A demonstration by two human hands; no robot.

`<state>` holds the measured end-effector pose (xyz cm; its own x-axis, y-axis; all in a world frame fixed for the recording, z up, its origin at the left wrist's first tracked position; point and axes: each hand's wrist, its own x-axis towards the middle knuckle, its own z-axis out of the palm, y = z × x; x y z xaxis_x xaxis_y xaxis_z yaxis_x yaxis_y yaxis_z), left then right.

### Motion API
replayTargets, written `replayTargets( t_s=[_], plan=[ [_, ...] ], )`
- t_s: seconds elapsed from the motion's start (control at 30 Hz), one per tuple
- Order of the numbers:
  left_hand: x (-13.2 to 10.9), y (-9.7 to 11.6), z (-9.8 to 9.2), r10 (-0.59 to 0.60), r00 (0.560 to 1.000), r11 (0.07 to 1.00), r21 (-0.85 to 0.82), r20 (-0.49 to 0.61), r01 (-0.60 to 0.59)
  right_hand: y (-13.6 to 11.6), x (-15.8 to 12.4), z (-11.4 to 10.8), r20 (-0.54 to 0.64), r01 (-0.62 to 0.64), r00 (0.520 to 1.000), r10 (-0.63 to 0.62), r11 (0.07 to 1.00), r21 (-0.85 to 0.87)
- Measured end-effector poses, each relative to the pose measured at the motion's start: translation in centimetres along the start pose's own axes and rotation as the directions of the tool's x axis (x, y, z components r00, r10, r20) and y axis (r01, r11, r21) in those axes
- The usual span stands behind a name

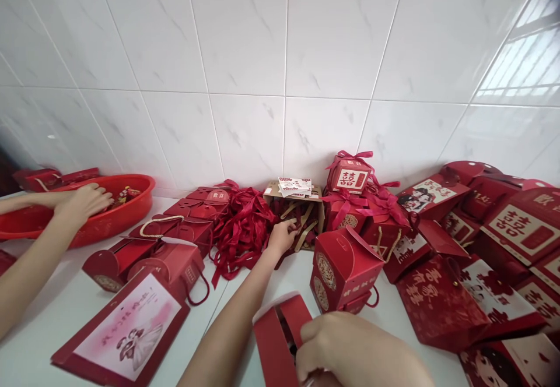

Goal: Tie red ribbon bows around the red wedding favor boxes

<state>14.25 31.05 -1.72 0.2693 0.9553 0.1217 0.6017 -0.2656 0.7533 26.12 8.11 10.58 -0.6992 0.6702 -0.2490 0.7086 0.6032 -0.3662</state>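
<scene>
My left hand (282, 236) reaches forward to a small cardboard carton (321, 215) by the wall. Its fingers are bent together among dark red and tan strips (306, 229) in the carton's open side; what they pinch is hidden. Near the front edge my right hand (350, 343) grips a red gift box (280, 331) whose top has a dark gap. Some of its fingers are out of sight behind the box. Just beyond stands another red gift box (345, 270), with a cord handle. A heap of red ribbons (245, 224) lies left of the carton.
At the left, another person's hands (83, 203) are at a red plastic basin (146, 192) holding small wrapped items. Several red boxes (192, 218) and a flat box with a pink picture (131, 331) lie between. Many patterned red boxes (516, 229) crowd the right. Tiled wall (245, 125) behind.
</scene>
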Motion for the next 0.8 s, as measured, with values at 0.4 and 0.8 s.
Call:
replayTargets(
  t_s=[0.4, 0.8],
  plan=[
    [-7.6, 4.0, -9.1, 0.053, 0.993, 0.908, -0.41, -0.105, -0.092, 0.4, 0.9, 0.1, -0.24, -0.042, 0.968, 0.078, 0.988, 0.152],
    [-21.1, 12.2, -13.6, 0.285, 0.957, 0.885, -0.398, 0.058, -0.239, -1.3, 0.8, -0.3, -0.798, 0.5, 0.587, 0.139, 0.714, 0.491]
  ],
)
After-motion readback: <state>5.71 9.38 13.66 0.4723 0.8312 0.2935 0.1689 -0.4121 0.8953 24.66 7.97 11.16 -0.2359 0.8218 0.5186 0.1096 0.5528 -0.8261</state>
